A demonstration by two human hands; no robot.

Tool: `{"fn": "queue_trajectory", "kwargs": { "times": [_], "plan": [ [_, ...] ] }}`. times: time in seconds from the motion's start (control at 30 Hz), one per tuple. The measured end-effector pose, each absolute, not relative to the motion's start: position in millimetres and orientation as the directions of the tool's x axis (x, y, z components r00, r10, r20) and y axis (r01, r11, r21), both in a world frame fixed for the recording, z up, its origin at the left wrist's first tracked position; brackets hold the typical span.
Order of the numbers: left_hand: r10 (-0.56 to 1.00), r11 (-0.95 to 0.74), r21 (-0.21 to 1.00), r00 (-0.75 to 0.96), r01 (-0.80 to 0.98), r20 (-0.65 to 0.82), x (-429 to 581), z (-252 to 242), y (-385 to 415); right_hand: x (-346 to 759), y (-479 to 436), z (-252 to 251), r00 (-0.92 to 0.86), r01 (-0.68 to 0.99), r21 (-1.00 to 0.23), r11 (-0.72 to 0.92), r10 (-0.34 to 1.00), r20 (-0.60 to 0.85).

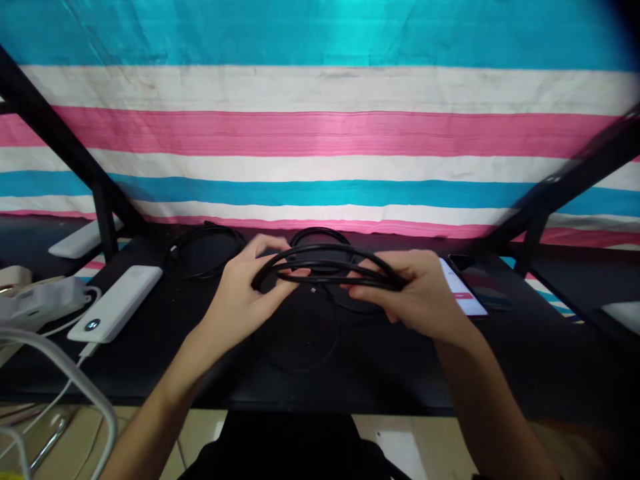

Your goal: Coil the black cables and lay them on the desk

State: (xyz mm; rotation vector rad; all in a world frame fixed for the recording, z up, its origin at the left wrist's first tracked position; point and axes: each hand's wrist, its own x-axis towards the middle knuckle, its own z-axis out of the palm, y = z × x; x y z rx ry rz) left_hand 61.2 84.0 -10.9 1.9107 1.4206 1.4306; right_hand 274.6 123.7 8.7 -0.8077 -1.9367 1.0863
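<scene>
A coiled black cable is held up above the dark table, its several loops stretched sideways between my hands. My right hand grips the loops at their right end, fingers wrapped round them. At the left end, my left hand holds the coil between thumb and fingers, with the fingertips partly behind the loops. Just beyond my hands lies a second black cable coil, partly covered by the held one. Another black cable coil with a small light-coloured plug rests to the left of my left hand.
On the left, a white power bank has a white cable plugged in, beside white adapters. A lit phone lies right of my right hand. Slanted black frame bars stand at both sides, before a striped sheet.
</scene>
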Motion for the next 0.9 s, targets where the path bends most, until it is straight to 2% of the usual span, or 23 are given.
{"fn": "queue_trajectory", "kwargs": {
  "times": [0.1,0.27,0.4,0.57,0.7,0.77,0.9],
  "plan": [
    [0.927,-0.31,0.881,-0.09,0.357,0.363,65,-8,75,270,124,4,-0.411,0.105,-0.916,0.387,0.856,0.315],
    [0.923,-0.239,0.97,-0.301,0.035,0.238,70,-21,70,266,112,-9,-0.446,0.092,-0.946,0.31,0.862,0.239],
    [0.957,-0.21,0.969,-0.231,-0.13,0.176,68,-33,65,272,102,-12,-0.484,0.125,-0.935,0.332,0.843,0.235],
    [0.975,-0.204,0.976,0.075,-0.074,0.209,52,-34,48,290,100,-13,-0.636,0.016,-0.968,0.249,0.75,0.182],
    [0.918,-0.194,0.98,0.344,-0.039,0.196,38,-31,41,298,101,-18,-0.595,0.106,-0.949,0.296,0.784,0.178],
    [0.915,-0.205,0.979,0.351,-0.023,0.2,34,-33,41,301,102,-20,-0.538,0.122,-0.934,0.335,0.813,0.221],
    [0.962,-0.21,0.968,0.209,0.141,0.178,29,-42,43,309,104,-22,-0.444,0.099,-0.923,0.372,0.846,0.294]
  ]
}}
